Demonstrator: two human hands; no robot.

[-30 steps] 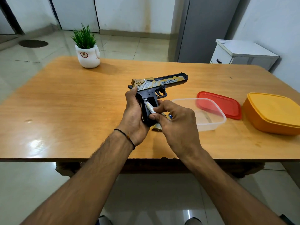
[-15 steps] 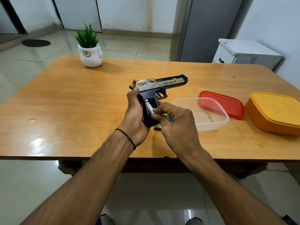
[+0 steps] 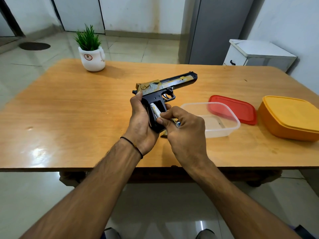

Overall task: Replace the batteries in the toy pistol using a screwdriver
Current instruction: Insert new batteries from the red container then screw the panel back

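- The left hand (image 3: 140, 121) curls around the grip of the toy pistol (image 3: 164, 86), holding it just above the bench (image 3: 69, 109) with the barrel pointing right.
- The right hand (image 3: 187, 133) pinches a white battery (image 3: 154, 110), which sits tilted in the open grip compartment.

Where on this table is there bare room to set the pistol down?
Widest bare stretch: the left half of the table, from the potted plant to the near edge. Also free: the far strip beyond the toy pistol. Crowded: the right side, where clear tub, red lid and orange box sit close.
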